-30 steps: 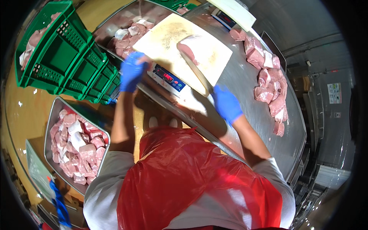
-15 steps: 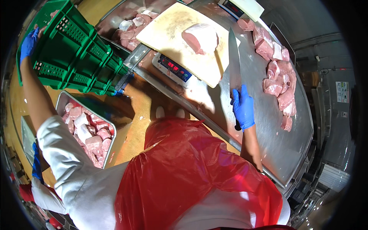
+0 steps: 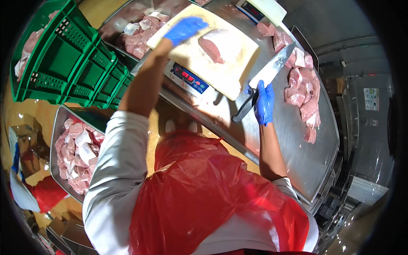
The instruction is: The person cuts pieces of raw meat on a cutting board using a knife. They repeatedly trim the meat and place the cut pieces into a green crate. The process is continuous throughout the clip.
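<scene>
My left hand (image 3: 183, 30) in a blue glove is open, slightly blurred, over the upper left part of the pale cutting board (image 3: 240, 72), just left of a piece of pink meat with a white top (image 3: 210, 49) lying on it. My right hand (image 3: 262, 104) in a blue glove is closed on the black handle of a large knife (image 3: 275, 61), whose blade points up and away, right of the board. The board rests on a scale (image 3: 187, 77) with a red display. A row of cut meat pieces (image 3: 304, 93) lies right of the knife on the steel table (image 3: 310, 165).
Stacked green crates (image 3: 70, 59) with meat stand at left. A steel bin (image 3: 102, 32) of meat is behind the board, another tub (image 3: 57, 131) below the crates. A second scale (image 3: 250, 10) sits at the back. A co-worker's red-and-white clothed body (image 3: 42, 193) shows at lower left.
My left hand went out to the upper crate, then came back over the board. My right hand lifted the knife off the board to the right; its blade now tilts toward the meat row.
</scene>
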Tool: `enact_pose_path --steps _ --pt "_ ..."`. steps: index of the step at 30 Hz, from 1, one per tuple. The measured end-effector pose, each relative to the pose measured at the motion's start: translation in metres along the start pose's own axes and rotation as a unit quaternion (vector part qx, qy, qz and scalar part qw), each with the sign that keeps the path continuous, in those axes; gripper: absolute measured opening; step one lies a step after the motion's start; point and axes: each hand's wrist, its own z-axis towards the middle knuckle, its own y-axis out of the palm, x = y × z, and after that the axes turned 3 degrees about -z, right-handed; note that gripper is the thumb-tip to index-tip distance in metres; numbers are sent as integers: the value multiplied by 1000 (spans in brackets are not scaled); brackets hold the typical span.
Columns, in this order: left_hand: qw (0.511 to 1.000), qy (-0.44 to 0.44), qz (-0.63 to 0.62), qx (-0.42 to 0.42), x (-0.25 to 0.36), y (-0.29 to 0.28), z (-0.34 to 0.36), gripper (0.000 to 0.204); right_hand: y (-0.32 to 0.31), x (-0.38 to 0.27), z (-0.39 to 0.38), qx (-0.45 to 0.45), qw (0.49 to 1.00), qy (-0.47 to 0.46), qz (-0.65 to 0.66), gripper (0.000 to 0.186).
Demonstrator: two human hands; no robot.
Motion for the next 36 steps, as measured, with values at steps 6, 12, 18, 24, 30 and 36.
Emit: enact_pose_path --steps 6,12,18,24,30,36 --pt "971 -138 -155 -122 21 100 16 55 33 -23 60 -35 991 85 102 36" --pt "886 -100 -450 -55 32 139 -121 52 43 -76 2 -113 978 156 82 37" --pt "959 141 -193 154 69 8 -67 74 89 -155 29 -86 967 -9 241 46" --pt "899 152 0 411 159 -48 -100 33 34 -122 -12 -74 978 -68 183 45" --pt "932 -67 23 356 14 -53 -204 16 -36 9 -123 0 986 155 65 25" --pt "978 115 83 152 99 105 -41 20 -103 25 -160 247 945 174 128 18"
